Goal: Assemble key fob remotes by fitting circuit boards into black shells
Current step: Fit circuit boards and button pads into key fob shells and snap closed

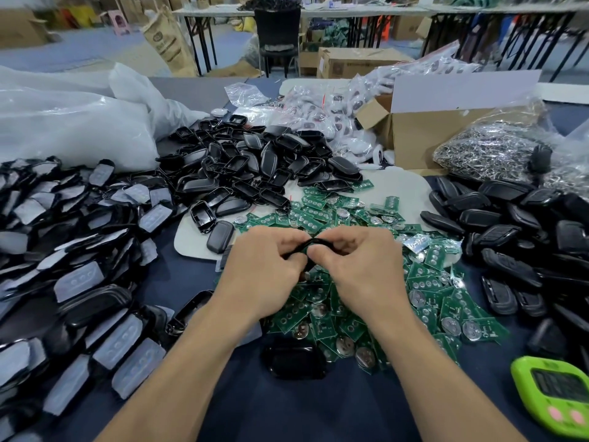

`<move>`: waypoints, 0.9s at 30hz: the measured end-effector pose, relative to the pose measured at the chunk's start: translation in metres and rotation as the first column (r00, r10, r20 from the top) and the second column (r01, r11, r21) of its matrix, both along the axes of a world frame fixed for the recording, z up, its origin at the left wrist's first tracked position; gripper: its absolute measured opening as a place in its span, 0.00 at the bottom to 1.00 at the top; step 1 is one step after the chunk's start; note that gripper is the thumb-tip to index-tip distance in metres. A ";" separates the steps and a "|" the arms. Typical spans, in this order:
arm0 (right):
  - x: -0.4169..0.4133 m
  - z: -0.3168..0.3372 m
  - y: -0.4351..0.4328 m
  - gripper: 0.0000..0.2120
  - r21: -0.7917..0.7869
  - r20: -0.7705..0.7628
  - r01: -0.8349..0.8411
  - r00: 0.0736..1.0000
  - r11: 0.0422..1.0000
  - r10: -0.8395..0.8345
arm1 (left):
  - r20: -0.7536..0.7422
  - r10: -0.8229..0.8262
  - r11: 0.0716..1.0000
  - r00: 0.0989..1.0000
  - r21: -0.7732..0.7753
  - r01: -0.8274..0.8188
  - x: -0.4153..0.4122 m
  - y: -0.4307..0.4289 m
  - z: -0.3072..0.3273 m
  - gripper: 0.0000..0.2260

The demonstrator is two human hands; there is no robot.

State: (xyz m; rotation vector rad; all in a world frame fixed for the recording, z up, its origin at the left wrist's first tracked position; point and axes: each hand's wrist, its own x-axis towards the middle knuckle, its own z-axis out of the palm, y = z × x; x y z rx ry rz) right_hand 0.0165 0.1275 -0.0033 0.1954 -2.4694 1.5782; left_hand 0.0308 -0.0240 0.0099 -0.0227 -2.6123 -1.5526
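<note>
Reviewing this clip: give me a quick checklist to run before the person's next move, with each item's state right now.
1. Left hand and right hand both pinch the held shell: ok.
2. Board seated inside that shell: cannot tell, fingers hide it.
3. Its edges closed all round: cannot tell.
4. Green circuit boards lie below the hands: ok.
5. Shell pile lies behind the boards: ok.

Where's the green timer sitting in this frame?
In the head view, the green timer lies on the dark table at the far lower right, beyond the person's right forearm and the near edge of the green circuit boards.
</note>
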 end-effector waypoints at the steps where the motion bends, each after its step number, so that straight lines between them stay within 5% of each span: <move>1: 0.000 0.002 -0.002 0.07 -0.023 0.004 -0.003 1.000 1.000 0.003 | -0.026 0.030 1.000 0.999 -0.008 -0.030 -0.001 -0.001 0.000 0.27; 5: -0.006 0.009 -0.015 0.06 -0.086 -0.018 0.055 0.998 0.995 -0.057 | -0.088 0.330 0.924 0.940 0.233 -0.303 -0.007 -0.022 0.010 0.21; 8: -0.010 0.014 -0.042 0.10 0.116 -0.033 -0.093 0.995 0.989 0.097 | 0.097 0.527 0.665 0.845 0.571 -0.481 -0.019 -0.061 0.015 0.14; 13: -0.021 0.024 -0.102 0.04 0.637 0.056 -0.315 0.929 0.703 0.366 | 0.202 0.563 0.443 0.801 0.745 -0.499 -0.021 -0.088 0.017 0.09; 17: -0.027 0.029 -0.117 0.13 0.748 0.061 -0.303 0.917 0.591 0.394 | 0.212 0.623 0.327 0.753 0.803 -0.497 -0.023 -0.098 0.016 0.09; 19: -0.032 0.031 -0.117 0.16 0.725 0.120 -0.335 0.922 0.602 0.369 | 0.213 0.656 0.279 0.724 0.823 -0.495 -0.024 -0.103 0.016 0.08; 24: -0.042 0.030 -0.136 0.04 0.559 0.072 -0.293 0.949 0.775 0.307 | 0.179 0.693 0.269 0.698 0.835 -0.481 -0.022 -0.106 0.019 0.09; 27: -0.056 0.026 -0.152 0.04 0.552 0.105 -0.287 0.955 0.783 0.276 | 0.165 0.730 0.232 0.663 0.853 -0.468 -0.020 -0.108 0.021 0.11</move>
